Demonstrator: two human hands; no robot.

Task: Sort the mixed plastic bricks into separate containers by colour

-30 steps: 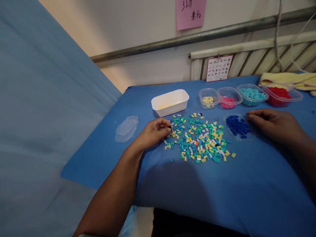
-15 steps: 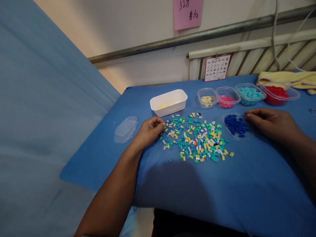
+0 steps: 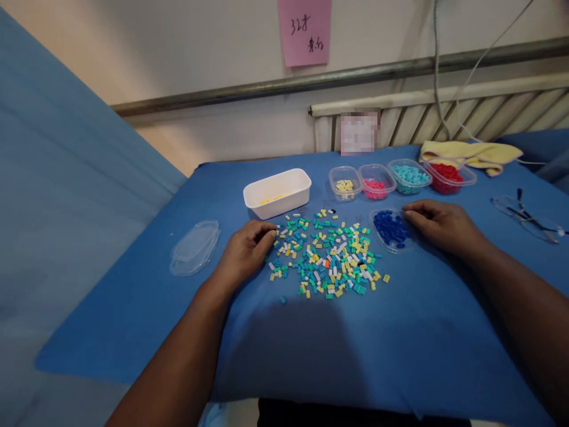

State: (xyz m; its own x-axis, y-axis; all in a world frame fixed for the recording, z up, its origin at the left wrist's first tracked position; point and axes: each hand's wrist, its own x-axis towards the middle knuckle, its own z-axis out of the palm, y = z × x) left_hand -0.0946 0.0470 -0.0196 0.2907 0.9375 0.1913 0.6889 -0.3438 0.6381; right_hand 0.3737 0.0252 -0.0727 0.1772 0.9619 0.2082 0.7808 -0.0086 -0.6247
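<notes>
A: Left hand?
B: Curled, fingertips pinched at the left edge of the brick pile. Can't tell if a brick is between them, too small.
A: Right hand?
B: Flat, relaxed, holding nothing, fingertips touching the right rim of the tub of dark blue bricks.
A: Where's the pile relative to the hands?
B: Between them on the blue tabletop, spread wider left-right. Just right of the left hand, which is nearer; the blue tub sits between the pile and the right hand.
A: Further out?
B: White tray behind the left hand, clear lid to its left. Back row: yellow tub, pink tub, teal tub, red tub.
</notes>
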